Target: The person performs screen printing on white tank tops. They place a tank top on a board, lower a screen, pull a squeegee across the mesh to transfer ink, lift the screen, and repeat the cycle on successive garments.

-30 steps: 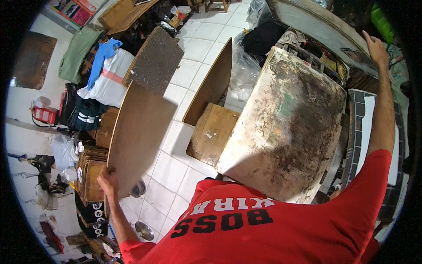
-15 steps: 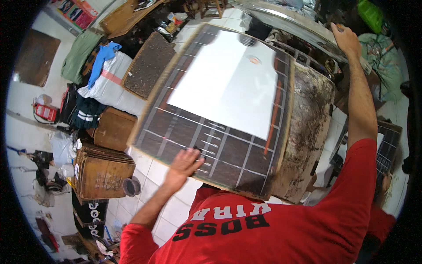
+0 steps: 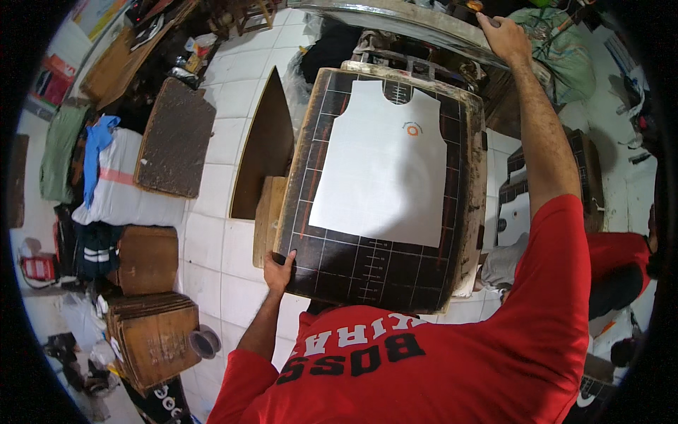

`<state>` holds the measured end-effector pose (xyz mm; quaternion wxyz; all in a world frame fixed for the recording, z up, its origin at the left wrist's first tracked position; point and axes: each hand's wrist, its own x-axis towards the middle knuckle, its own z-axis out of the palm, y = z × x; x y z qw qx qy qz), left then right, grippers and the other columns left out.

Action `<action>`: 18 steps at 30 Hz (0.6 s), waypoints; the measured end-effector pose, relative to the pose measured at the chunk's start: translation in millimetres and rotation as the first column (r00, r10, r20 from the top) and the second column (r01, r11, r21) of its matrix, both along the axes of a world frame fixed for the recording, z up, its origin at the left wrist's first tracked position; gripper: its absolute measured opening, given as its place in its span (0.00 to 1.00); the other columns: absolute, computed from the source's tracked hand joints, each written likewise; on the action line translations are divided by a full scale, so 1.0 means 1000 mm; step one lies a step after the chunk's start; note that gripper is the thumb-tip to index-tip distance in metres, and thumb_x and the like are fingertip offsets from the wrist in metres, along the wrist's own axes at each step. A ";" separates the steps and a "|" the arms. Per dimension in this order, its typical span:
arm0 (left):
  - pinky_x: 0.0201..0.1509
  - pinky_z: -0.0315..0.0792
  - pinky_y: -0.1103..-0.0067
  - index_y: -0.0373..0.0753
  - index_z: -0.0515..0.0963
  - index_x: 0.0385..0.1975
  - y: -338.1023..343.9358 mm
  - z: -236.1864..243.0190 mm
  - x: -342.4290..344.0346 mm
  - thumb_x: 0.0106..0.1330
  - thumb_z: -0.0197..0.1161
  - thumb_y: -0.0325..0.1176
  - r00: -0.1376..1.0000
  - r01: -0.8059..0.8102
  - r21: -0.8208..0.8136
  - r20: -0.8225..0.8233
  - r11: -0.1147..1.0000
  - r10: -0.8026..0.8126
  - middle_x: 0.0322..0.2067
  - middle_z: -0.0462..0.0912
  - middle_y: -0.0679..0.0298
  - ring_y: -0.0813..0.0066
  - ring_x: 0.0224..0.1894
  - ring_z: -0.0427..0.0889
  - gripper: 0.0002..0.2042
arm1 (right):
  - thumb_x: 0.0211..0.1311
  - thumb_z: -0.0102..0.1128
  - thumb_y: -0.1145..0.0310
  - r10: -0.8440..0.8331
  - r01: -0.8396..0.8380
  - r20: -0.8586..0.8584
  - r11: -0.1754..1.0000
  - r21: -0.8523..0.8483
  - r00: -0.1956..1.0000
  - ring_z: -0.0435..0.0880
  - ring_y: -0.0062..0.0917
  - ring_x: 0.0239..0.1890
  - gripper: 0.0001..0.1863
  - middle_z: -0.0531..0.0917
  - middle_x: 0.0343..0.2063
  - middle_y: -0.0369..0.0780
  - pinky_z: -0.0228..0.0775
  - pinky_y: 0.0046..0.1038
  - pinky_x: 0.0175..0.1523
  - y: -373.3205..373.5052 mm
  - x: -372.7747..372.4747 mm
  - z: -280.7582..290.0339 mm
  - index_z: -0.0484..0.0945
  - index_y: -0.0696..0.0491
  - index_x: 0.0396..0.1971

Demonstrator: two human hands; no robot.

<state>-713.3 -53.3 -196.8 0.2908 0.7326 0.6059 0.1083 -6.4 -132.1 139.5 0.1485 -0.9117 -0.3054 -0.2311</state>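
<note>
A black board (image 3: 339, 272) with white grid lines lies in front of me. On it rests a white cloth panel (image 3: 367, 177), cut like a shirt front, with a small orange round print near its upper right. My left hand (image 3: 277, 273) grips the board's near left edge, thumb on top; its other fingers are mostly hidden. Farther off to the right, my right hand (image 3: 508, 42) is closed on the end of a raised metal-edged frame (image 3: 417, 27) that spans the far side above the board.
A second gridded board (image 3: 513, 180) with white cloth stands at right, beside a crouching person in red (image 3: 614, 265). Brown boards (image 3: 152, 336) are stacked at left by a grey spool (image 3: 205, 343). A thin panel (image 3: 265, 152) stands on the tiled floor, close to the board's left side.
The board, tilted and blurred before, now lies steadier and straighter. My left hand has gone from its top surface to its left edge. My right hand stays on the frame; the view has shifted.
</note>
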 end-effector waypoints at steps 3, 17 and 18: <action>0.43 0.78 0.58 0.28 0.80 0.42 0.010 -0.005 0.003 0.49 0.79 0.63 0.998 -0.004 0.041 -0.058 0.999 0.006 0.32 0.85 0.47 0.45 0.38 0.86 0.39 | 0.62 0.50 0.27 -0.033 0.034 0.062 0.999 -0.018 0.998 0.85 0.45 0.56 0.41 0.87 0.52 0.47 0.74 0.50 0.62 0.000 -0.024 0.013 0.83 0.45 0.59; 0.40 0.77 0.59 0.32 0.76 0.36 0.041 0.029 -0.012 0.48 0.82 0.57 0.929 0.368 -0.262 0.067 0.892 -0.364 0.29 0.84 0.46 0.44 0.36 0.86 0.34 | 0.62 0.59 0.38 -0.032 0.029 0.031 0.996 0.081 0.999 0.87 0.52 0.40 0.32 0.86 0.32 0.56 0.76 0.47 0.47 0.034 -0.075 0.053 0.88 0.57 0.31; 0.40 0.77 0.60 0.31 0.76 0.36 0.039 0.031 -0.010 0.47 0.83 0.57 0.929 0.368 -0.243 0.069 0.897 -0.362 0.30 0.85 0.46 0.44 0.36 0.86 0.34 | 0.62 0.59 0.38 -0.034 0.030 0.046 0.996 0.079 0.998 0.87 0.52 0.40 0.32 0.86 0.31 0.56 0.76 0.47 0.46 0.034 -0.074 0.055 0.88 0.57 0.31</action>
